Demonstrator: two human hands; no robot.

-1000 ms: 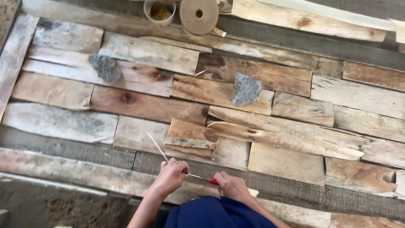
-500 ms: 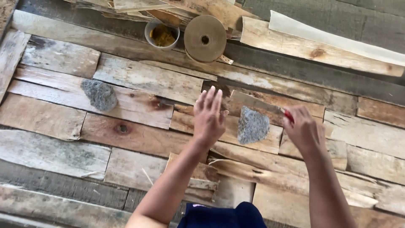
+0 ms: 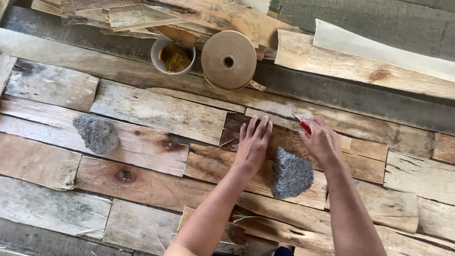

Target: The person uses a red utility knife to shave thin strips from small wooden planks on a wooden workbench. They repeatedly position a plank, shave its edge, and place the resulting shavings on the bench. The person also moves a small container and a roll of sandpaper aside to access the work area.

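Note:
My left hand (image 3: 253, 142) lies flat, fingers together, pressing on a brown wood veneer piece (image 3: 237, 130) just left of a grey stone (image 3: 290, 174). My right hand (image 3: 321, 140) is closed on a small red-handled cutter (image 3: 304, 125), its thin blade tip touching the edge of a narrow pale veneer strip (image 3: 275, 118). The stone rests on the overlapping veneer sheets between my two forearms.
A second grey stone (image 3: 96, 133) sits on veneer at the left. Behind my hands stand a roll of brown tape (image 3: 229, 60) and a small cup of yellow-brown glue (image 3: 173, 55). Loose veneer scraps (image 3: 142, 16) pile at the top; long pale boards (image 3: 365, 61) lie upper right.
Both hands came up from the near edge to the sheets beside the right-hand stone. The left hand has settled flat on the wood; the right hand brought the cutter down to the strip.

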